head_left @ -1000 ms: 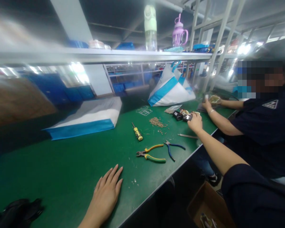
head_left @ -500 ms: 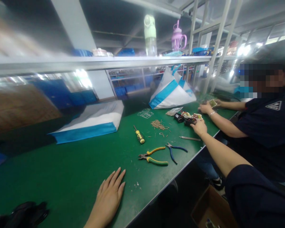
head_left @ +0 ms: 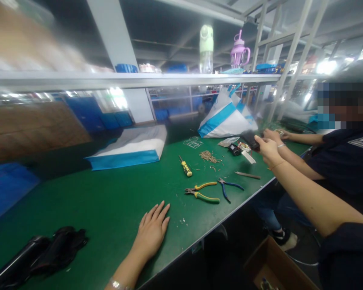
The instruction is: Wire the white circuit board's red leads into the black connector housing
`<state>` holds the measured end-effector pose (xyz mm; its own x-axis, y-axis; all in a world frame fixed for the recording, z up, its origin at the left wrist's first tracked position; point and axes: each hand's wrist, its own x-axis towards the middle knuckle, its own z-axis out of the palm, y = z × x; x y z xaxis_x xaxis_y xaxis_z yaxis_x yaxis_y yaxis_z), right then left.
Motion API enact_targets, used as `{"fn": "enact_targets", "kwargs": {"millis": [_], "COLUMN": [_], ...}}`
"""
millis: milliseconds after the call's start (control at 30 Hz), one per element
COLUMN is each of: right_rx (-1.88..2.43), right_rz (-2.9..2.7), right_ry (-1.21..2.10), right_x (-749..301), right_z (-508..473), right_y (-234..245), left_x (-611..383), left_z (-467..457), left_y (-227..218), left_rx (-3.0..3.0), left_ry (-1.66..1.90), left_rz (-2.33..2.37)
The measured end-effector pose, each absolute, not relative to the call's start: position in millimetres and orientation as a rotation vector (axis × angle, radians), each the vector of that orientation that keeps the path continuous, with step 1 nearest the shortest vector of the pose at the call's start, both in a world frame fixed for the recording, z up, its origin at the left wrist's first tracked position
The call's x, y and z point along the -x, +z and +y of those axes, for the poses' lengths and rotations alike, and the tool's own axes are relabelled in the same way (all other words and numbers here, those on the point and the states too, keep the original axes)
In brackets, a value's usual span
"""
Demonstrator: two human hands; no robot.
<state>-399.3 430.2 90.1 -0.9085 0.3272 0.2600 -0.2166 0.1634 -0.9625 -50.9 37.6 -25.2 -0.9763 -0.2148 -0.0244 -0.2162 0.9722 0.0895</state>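
Observation:
My left hand (head_left: 153, 230) rests flat on the green tabletop (head_left: 109, 213), fingers spread, with nothing in it. Out to the right, my right hand (head_left: 268, 150) grips a dark, motion-blurred part (head_left: 250, 140) raised above the table; its exact kind is unclear. Just below it are a black device (head_left: 234, 150) with wiring beside it and a white strip (head_left: 248, 157). Between my hands lie yellow-green cutting pliers (head_left: 201, 192), blue-handled pliers (head_left: 229, 187), a yellow-black screwdriver (head_left: 186, 167), a heap of small screws (head_left: 210, 156) and a thin grey rod (head_left: 247, 175).
A co-worker's hand (head_left: 271, 135) is close beside my right hand. White-and-blue bags (head_left: 127, 159) stand along the back. Black cylindrical parts (head_left: 48, 253) lie at the near left, a blue bin (head_left: 9, 189) behind. A shelf (head_left: 169, 80) with bottles crosses above; a cardboard box (head_left: 275, 262) sits below the edge.
My right hand has lifted the dark part off the table, up and away from the other parts. My left hand stays flat. The view has swung left, showing more of the black cylinders.

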Motion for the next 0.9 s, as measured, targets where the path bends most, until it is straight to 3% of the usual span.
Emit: {"fn": "enact_targets", "kwargs": {"millis": [167, 500, 700, 800, 900], "right_rx": [-0.157, -0.435, -0.537, -0.568, -0.6], "right_rz": [-1.903, -1.976, -2.086, -2.221, -2.307], "right_ry": [2.434, 2.939, 3.05, 2.927, 2.752], "right_x": [330.7, 247.3, 201.8, 178.0, 158.9], "right_z": [377.5, 253.3, 184.6, 157.9, 139.4], "right_y": [133.5, 131.4, 88.6, 53.9, 19.6], "left_x": [48.9, 42.7, 41.9, 38.0, 34.0], "left_z": [40.3, 43.4, 33.0, 29.0, 27.6], "left_y": [-26.1, -28.1, -30.8, -27.3, -23.6], "left_rx": [0.321, 0.375, 0.507, 0.572, 0.616], "left_ry": [0.147, 0.362, 0.973, 1.451, 1.692], "left_rz": [3.157, 3.244, 3.282, 3.182, 3.096]}}
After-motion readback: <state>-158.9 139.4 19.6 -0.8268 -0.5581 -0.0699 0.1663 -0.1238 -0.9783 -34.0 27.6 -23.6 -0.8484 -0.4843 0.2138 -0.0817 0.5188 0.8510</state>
